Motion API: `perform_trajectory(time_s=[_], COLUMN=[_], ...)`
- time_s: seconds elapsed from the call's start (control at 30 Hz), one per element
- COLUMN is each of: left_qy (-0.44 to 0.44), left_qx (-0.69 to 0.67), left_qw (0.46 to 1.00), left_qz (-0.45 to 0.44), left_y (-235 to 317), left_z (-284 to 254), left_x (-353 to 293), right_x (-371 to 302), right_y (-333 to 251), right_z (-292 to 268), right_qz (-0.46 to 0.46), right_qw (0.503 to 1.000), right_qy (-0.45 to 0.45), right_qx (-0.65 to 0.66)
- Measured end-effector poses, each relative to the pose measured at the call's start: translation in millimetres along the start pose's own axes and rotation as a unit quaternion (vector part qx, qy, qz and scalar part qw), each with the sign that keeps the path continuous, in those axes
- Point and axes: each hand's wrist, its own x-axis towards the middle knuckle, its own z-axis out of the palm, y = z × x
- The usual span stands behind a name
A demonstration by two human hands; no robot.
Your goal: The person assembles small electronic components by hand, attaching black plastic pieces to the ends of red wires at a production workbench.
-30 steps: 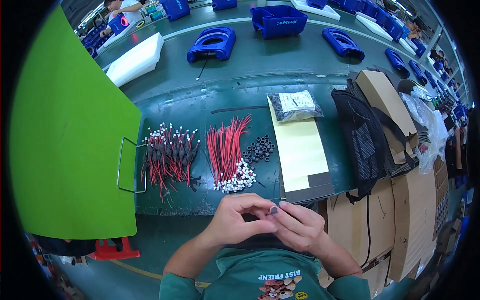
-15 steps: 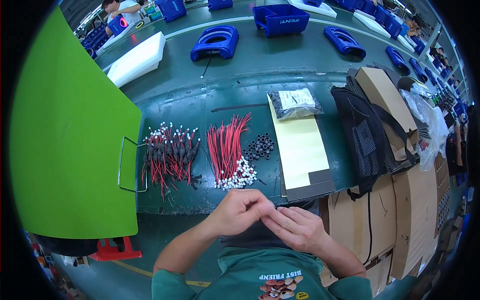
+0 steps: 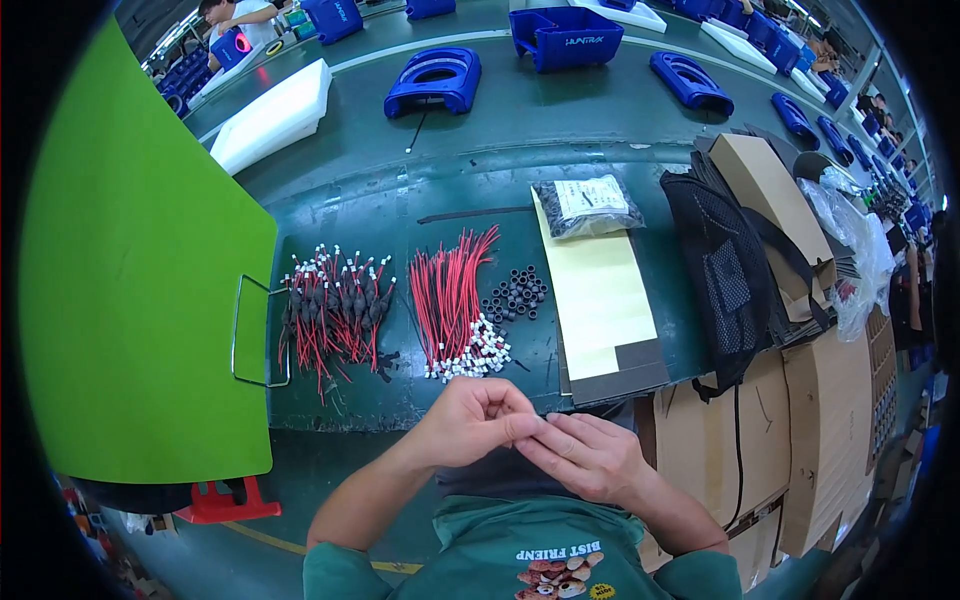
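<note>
My left hand (image 3: 478, 424) and my right hand (image 3: 592, 458) meet just off the near edge of the bench, fingertips together. Both are closed in a pinch, and a tiny dark spot shows where they touch; what they hold is too small to name. Beyond the left hand lies a bundle of red and black wires (image 3: 447, 295) with white connectors (image 3: 470, 350) at the near end. Small black rings (image 3: 516, 293) are heaped to the right of these wires. Farther left is a pile of wires with dark lumps along them (image 3: 340, 305).
A green panel (image 3: 150, 270) with a wire handle stands at the left. To the right are a yellow sheet (image 3: 598, 290), a bag of black parts (image 3: 588, 207), a black mesh bag (image 3: 725, 280) and cardboard boxes (image 3: 722, 440). Blue housings (image 3: 434, 82) sit along the far line; a person works there.
My left thumb has straightened out along the pinch, and the fingers of both hands have shifted a little. The blue housings have slid slightly right relative to the bench.
</note>
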Motion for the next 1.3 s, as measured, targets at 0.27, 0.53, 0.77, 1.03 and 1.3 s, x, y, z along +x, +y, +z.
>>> perform_trajectory(time_s=[0.27,0.53,0.77,1.03,1.3], left_qy=[-0.045,-0.061,-0.067,-0.073,0.003], left_qx=[-0.023,0.031,-0.025,0.030,0.034], left_qw=[0.999,0.997,0.995,0.995,0.997], left_qz=[-0.017,-0.045,-0.066,-0.055,-0.063], left_y=[3.6,8.8,11.3,7.7,2.9], left_z=[-7.1,-9.2,-10.8,-9.5,0.1], left_x=[0.9,1.5,1.3,3.5,3.8], right_x=[3.9,-0.5,-1.2,1.5,4.6], right_y=[1.4,6.6,6.3,5.6,-1.0], right_z=[-2.0,0.2,-0.5,-0.7,-2.5], right_qz=[-0.019,-0.038,-0.037,-0.042,-0.029], right_qw=[1.000,0.999,0.999,0.999,0.999], right_qy=[0.013,-0.008,0.011,0.005,-0.017], right_qx=[0.000,0.009,0.017,0.010,0.007])
